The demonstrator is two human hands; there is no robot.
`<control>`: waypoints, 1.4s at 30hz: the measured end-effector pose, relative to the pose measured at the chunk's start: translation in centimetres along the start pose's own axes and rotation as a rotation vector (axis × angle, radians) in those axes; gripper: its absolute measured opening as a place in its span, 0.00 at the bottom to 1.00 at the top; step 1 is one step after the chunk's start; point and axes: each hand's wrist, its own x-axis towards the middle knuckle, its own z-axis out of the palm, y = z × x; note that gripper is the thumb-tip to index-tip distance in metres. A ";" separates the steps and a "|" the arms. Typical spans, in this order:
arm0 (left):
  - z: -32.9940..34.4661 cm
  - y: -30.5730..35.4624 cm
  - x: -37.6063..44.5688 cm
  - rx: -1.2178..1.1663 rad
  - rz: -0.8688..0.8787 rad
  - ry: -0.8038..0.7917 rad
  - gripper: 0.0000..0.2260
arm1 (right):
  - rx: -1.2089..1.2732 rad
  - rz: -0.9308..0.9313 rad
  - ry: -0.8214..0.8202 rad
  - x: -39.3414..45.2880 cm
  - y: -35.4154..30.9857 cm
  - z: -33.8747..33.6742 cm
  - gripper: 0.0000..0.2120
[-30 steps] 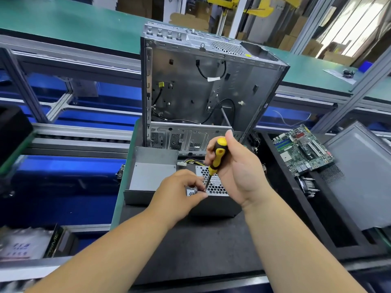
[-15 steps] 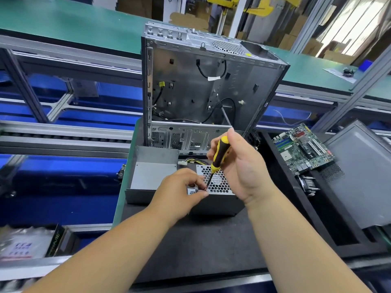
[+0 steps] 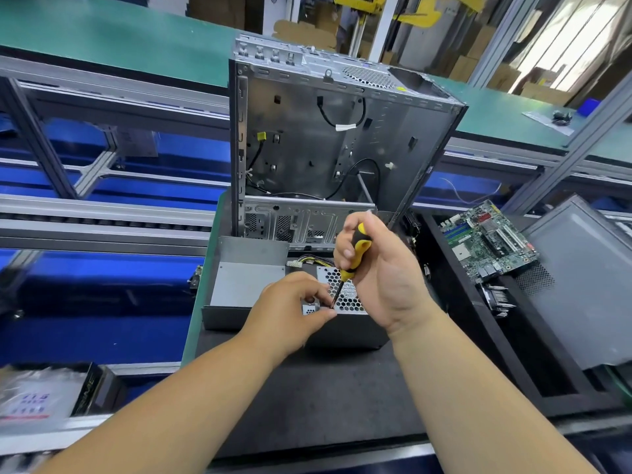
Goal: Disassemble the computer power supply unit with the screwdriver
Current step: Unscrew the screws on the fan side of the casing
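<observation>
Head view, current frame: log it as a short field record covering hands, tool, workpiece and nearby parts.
right hand: grips screwdriver handle
tool tip: down on power supply unit vent grille, by left fingertips
left hand: pinching at the tip, on the unit's top
behind: open computer case, upright
right side: motherboard in black tray

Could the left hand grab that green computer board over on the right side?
Probably not easily. The left hand is steadying the power supply unit, and the green board lies far to the right in a black tray, beyond the right hand holding the screwdriver. The right hand looks closer.
</observation>
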 end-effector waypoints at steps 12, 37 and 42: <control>0.1 0.4 -0.2 0.029 -0.013 0.017 0.07 | -0.045 0.014 -0.008 -0.1 -0.2 -1.7 0.20; 1.9 3.3 -1.1 0.132 -0.240 0.231 0.08 | -0.079 0.076 -0.273 1.9 -0.9 -3.5 0.22; 2.0 4.0 -1.1 0.157 -0.245 0.294 0.07 | 0.104 0.114 -0.280 2.4 -2.2 -4.0 0.26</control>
